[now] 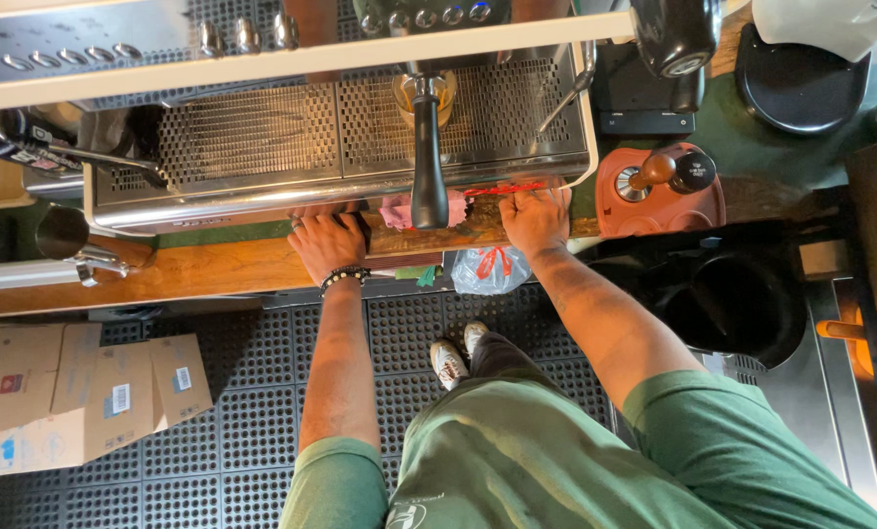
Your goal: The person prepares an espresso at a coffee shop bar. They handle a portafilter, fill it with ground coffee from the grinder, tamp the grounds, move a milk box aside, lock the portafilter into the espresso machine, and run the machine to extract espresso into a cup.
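In the middle of the frame we see both hands resting on the wooden counter (213, 269) at the front edge of the espresso machine (340, 137). The left hand (328, 245) (a beaded bracelet on its wrist) lies palm down with fingers curled over something dark; we cannot tell whether it grips it. The right hand (534, 217) is closed around the end of a thin red tool (502, 188) lying along the machine's front rail. Between the hands sit a pink cloth (397, 210) and the black portafilter handle (428, 162). At upper right, a tamper (659, 171) stands on a reddish mat (698, 206).
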Demonstrator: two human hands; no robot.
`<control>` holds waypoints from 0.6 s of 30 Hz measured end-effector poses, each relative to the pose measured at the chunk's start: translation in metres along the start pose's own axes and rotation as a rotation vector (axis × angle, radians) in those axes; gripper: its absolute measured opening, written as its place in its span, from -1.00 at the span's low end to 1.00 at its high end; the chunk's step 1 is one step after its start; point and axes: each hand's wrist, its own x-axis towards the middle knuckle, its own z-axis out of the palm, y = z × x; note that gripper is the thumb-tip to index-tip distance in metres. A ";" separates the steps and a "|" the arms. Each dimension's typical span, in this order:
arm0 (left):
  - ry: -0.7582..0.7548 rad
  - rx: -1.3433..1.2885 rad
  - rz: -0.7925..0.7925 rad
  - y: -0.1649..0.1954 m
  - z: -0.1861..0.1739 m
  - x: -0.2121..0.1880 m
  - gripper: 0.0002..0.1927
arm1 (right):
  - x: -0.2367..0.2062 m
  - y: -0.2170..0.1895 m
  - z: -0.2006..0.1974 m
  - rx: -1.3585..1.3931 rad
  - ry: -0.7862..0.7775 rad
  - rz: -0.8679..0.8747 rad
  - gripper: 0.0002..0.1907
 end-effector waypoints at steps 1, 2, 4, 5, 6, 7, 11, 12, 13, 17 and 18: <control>-0.003 -0.004 0.000 0.000 -0.001 0.000 -0.51 | 0.000 -0.001 -0.002 0.006 0.003 0.005 -0.80; -0.007 -0.007 -0.001 0.001 -0.001 -0.001 -0.52 | 0.001 -0.002 -0.003 0.006 0.025 -0.009 -0.81; 0.009 -0.026 0.005 0.001 -0.002 -0.001 -0.56 | 0.002 -0.004 -0.006 0.009 0.064 -0.032 -0.83; 0.018 -0.036 0.006 0.001 -0.002 -0.002 -0.58 | 0.002 -0.005 -0.007 0.019 0.054 -0.021 -0.82; 0.043 -0.070 0.021 0.000 -0.002 -0.003 -0.60 | 0.002 -0.005 -0.008 0.028 0.044 -0.012 -0.82; 0.069 -0.104 0.032 -0.001 -0.002 -0.003 -0.61 | 0.002 -0.005 -0.009 0.038 0.035 -0.007 -0.82; 0.183 -0.266 0.138 -0.010 0.000 -0.015 -0.62 | 0.002 -0.002 -0.011 0.073 0.058 -0.023 -0.76; 0.173 -0.318 0.088 -0.012 -0.001 -0.022 -0.66 | 0.001 0.000 -0.012 0.101 0.004 0.013 -0.71; 0.162 -0.371 0.039 -0.013 -0.003 -0.032 -0.71 | 0.000 0.003 -0.014 0.127 -0.049 0.051 -0.66; 0.340 -0.532 0.017 0.009 -0.024 -0.095 -0.69 | -0.010 0.022 -0.036 0.355 -0.113 -0.099 -0.68; 0.398 -0.488 0.050 0.023 -0.034 -0.114 -0.62 | -0.011 0.029 -0.043 0.403 -0.144 -0.141 -0.68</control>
